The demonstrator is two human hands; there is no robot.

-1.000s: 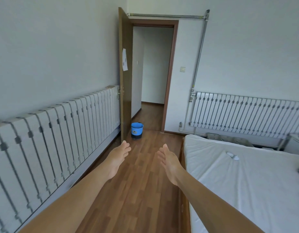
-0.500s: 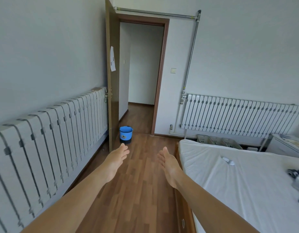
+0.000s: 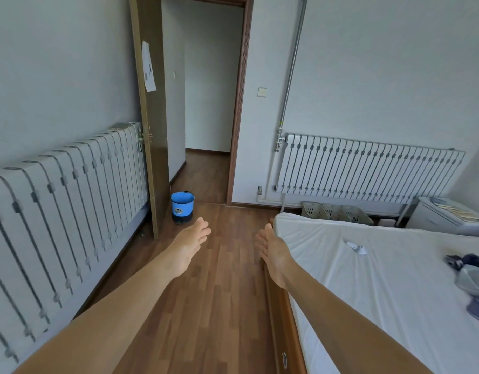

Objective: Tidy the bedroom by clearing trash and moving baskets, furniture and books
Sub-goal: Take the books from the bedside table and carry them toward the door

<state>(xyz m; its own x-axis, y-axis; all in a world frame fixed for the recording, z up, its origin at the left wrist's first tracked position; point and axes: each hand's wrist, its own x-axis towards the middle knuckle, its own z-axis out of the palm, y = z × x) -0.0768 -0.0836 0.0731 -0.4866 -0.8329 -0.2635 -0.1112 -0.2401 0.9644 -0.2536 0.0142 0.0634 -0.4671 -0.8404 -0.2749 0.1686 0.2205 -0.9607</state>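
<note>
I have both arms stretched out over the wooden floor (image 3: 219, 306). My left hand (image 3: 190, 245) and right hand (image 3: 273, 252) are flat, fingers straight and close together, holding nothing. The right hand hangs just beside the corner of the bed (image 3: 367, 287). Ahead, a blue bin (image 3: 182, 207) stands on the floor next to the open door (image 3: 152, 117). Three pale baskets (image 3: 336, 213) sit in a row below the far radiator (image 3: 367, 168), between the bed's end and the wall.
</note>
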